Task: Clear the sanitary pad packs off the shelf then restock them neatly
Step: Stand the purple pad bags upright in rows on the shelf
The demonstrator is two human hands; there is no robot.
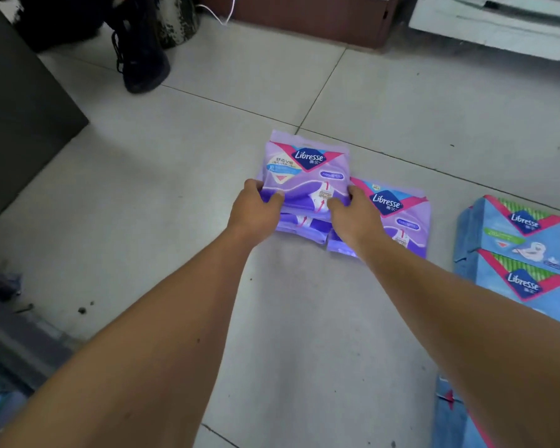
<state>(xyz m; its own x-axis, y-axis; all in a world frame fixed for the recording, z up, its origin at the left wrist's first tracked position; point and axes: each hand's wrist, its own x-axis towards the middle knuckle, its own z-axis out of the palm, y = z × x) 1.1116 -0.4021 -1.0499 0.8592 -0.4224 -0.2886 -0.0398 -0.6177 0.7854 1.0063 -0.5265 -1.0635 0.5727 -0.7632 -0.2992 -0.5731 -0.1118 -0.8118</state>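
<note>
A: What could go wrong for the person from here?

B: The purple stack (304,185) looks like the weak spot. The left hand (255,212) and the right hand (353,215) each grip a lower corner of it, thumbs on top and fingers curled under, so only the near edge is clamped. The packs are slick plastic film. If the person lifts from that edge, the far end will probably sag and a lower pack could slide out.

A: Anything else nearby at risk?

B: The second purple pack (401,218) lies just beside the stack, partly under the right wrist. A sideways pull might drag it askew. The blue packs (518,253) sit well apart to the right, so they seem safe.

A: Where is all of it lying?

B: On the tiled floor (175,176), not on any shelf. Whether the shelf is the pale unit at the top right, one cannot tell.

A: And how do the packs look?

B: Soft, flat pouches, lilac fading to deep purple at the bottom, with a dark blue brand badge edged in pink near the top. The top one is face up and square to the person; at least two more edges peek out below it, slightly staggered. The film looks glossy and a little wrinkled, not torn.
</note>
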